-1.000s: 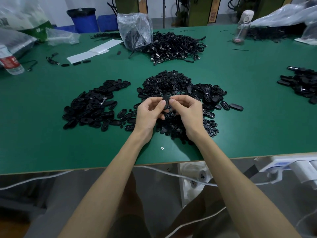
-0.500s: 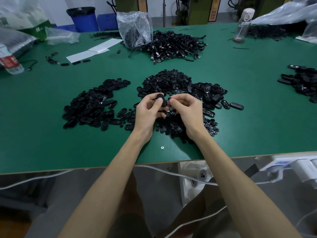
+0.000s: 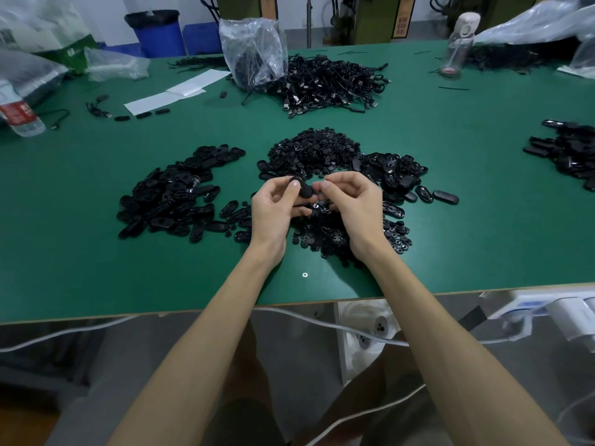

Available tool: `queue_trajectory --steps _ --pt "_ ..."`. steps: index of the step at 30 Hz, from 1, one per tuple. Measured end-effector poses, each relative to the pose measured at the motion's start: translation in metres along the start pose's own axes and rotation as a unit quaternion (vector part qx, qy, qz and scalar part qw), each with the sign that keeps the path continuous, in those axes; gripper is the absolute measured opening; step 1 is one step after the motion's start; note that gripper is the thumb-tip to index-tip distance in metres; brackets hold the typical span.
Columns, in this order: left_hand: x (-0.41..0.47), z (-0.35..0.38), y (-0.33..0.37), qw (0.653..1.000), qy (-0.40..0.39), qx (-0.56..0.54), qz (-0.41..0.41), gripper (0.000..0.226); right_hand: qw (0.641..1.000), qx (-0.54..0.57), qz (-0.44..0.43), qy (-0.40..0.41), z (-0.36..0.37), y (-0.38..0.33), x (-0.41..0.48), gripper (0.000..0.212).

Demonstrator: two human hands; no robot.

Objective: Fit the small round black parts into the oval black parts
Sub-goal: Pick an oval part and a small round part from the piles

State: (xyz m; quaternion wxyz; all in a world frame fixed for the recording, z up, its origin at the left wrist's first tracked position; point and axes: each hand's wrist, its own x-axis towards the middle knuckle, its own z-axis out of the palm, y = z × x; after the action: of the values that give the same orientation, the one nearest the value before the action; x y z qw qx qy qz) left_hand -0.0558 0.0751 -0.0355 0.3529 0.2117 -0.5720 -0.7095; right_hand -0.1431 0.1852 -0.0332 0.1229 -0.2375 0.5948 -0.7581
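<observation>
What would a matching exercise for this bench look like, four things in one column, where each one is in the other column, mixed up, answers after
Things
1. oval black part
2. blue bin
3. red-label bottle
4. clear plastic bag

Places
A. lying at the left edge of the green table
B. beyond the table's far edge
C. pinched between the left hand and the right hand
D. on the table, beside the cable pile

Pairs: 1-C, 2-B, 3-A, 4-D
</observation>
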Motion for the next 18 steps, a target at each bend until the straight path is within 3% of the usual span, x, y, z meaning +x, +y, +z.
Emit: queue_trajectory --steps 7,18 --pt "-0.0009 -0.0002 0.0016 0.999 0.032 -0.017 0.003 0.011 1.000 -0.027 -0.007 0.001 -0.0020 0.0022 0.0014 0.008" --pt "-0.0006 -0.0018 0.0008 1.000 0.019 0.005 0.004 0.007 0.999 -0.038 0.007 -0.020 0.0009 -0.0020 -0.0018 0.014"
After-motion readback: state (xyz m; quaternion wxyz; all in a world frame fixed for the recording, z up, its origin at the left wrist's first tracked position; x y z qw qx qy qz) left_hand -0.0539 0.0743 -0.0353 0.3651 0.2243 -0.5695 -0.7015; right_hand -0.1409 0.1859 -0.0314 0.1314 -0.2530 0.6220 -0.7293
